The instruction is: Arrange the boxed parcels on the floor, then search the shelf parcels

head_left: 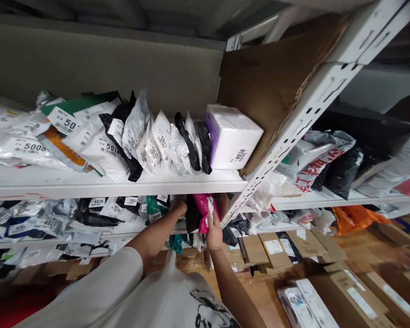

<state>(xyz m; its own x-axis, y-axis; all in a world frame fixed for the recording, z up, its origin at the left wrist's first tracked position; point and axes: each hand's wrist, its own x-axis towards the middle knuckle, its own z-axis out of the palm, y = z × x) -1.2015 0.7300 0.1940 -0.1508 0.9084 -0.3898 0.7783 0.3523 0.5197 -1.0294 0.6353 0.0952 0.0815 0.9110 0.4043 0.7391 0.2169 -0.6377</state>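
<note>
My right hand (214,231) grips the lower right side of a bright pink mailer bag (202,210), its fingers lying over the white label. The bag stands at the right end of the lower shelf, next to a black package (192,214). My left hand (181,207) reaches under the upper shelf's edge, left of the black package. Its fingers are hidden there, so what it touches cannot be seen. Green packages (153,203), one labelled 5005, lie just left of that hand.
Above, the upper shelf (191,187) carries several labelled bags and a white box (237,136) marked 4038. A perforated white post (294,118) rises at the right, beside a cardboard divider (259,82). Cardboard boxes (348,291) lie on the wooden floor at lower right.
</note>
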